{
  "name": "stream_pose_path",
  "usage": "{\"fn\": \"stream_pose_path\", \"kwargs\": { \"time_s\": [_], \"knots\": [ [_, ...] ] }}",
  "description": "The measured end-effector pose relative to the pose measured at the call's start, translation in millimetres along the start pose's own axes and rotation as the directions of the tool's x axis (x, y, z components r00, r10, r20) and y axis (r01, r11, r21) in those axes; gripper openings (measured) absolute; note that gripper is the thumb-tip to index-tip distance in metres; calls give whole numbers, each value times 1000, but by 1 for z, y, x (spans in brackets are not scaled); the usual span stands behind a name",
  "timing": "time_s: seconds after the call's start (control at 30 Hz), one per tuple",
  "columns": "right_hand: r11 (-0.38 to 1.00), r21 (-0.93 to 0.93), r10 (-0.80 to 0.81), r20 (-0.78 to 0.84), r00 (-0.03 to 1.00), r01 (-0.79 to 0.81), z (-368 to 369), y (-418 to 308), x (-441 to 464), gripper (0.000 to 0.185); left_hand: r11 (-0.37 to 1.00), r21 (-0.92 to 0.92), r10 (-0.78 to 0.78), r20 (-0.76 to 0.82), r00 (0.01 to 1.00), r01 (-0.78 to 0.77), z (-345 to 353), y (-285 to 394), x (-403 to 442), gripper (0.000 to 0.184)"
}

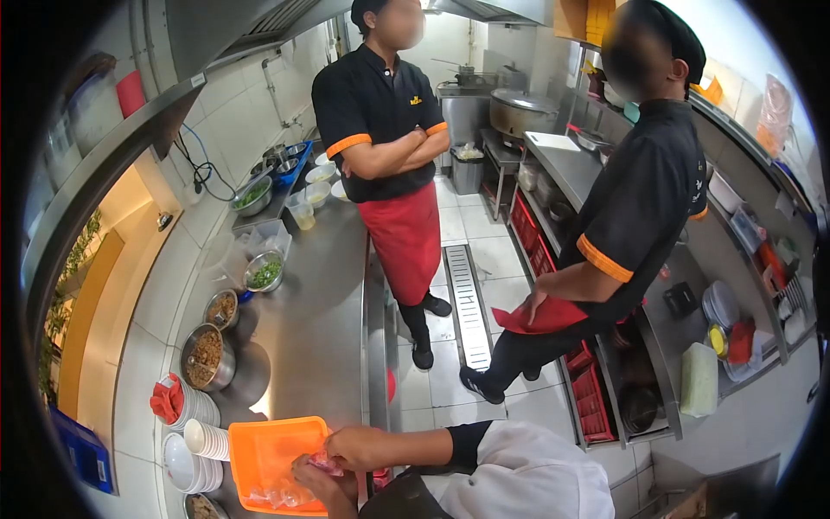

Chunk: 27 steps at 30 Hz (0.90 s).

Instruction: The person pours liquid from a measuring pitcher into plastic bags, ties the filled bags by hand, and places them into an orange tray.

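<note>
At the bottom, my right hand [346, 447] and my left hand [318, 481] meet over the right side of an orange tray [259, 438]. Both are closed on a small plastic bag [325, 464] with pinkish-red contents. My fingers partly cover the bag, and what is in it is too small to make out. Clear plastic bags [285, 493] lie in the lower part of the tray. Beside the tray's left edge, a stack of paper cups [206, 439] lies on its side, close to stacked white bowls [188, 465].
A steel counter [320, 329] runs away from me, with bowls of brown food [207, 356] and chopped greens [264, 271] along its wall side. One person with crossed arms [380, 130] stands by it; another person [640, 190] stands at the right-hand shelves. A floor drain [468, 307] runs between them.
</note>
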State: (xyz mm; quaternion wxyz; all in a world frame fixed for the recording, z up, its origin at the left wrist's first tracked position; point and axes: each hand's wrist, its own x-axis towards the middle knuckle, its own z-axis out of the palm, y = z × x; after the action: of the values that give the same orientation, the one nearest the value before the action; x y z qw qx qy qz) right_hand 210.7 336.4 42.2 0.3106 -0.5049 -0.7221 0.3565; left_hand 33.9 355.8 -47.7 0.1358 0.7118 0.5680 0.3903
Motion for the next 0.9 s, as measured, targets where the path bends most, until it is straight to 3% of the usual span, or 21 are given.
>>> {"fn": "stream_pose_path", "kwargs": {
  "time_s": [0.03,0.1,0.17,0.27,0.5,0.67,0.77,0.8,0.83,0.87,0.9],
  "knots": [
    [1000,-2,-10,42,999,10,-2,-2,-1,14,998,52,-42,70,997,39,6,-15,0,57],
    [999,-4,-32,130,991,33,-9,-6,-3,14,995,74,63,91,994,-70,-1,3,1,56],
    [997,57,-54,95,994,49,-6,0,0,13,935,30,353,-10,935,-353,-34,77,8,58],
    [996,85,-24,81,996,18,-7,-3,1,13,917,18,399,-36,916,-399,-36,75,11,56],
    [972,223,68,53,996,-78,6,-5,14,14,941,47,337,-14,941,-336,-43,57,12,55],
    [948,273,-119,-170,978,163,18,1,23,10,972,73,229,-77,970,-224,-46,38,10,50],
    [898,340,-223,-197,955,280,-4,-17,23,7,973,-91,217,39,975,-213,-53,52,26,48],
    [861,439,-153,-259,954,258,-11,-30,20,7,977,-124,184,68,981,-175,-60,51,30,48],
    [807,545,-70,-294,953,227,-16,-40,20,7,978,-63,199,9,980,-198,-63,33,26,48],
    [667,680,-108,-316,942,305,-19,-40,25,8,977,-1,213,-51,976,-213,-67,15,21,49],
    [640,700,3,-415,910,317,-16,-36,30,7,943,165,314,-162,936,-288,-67,-3,19,50]
  ]
}}
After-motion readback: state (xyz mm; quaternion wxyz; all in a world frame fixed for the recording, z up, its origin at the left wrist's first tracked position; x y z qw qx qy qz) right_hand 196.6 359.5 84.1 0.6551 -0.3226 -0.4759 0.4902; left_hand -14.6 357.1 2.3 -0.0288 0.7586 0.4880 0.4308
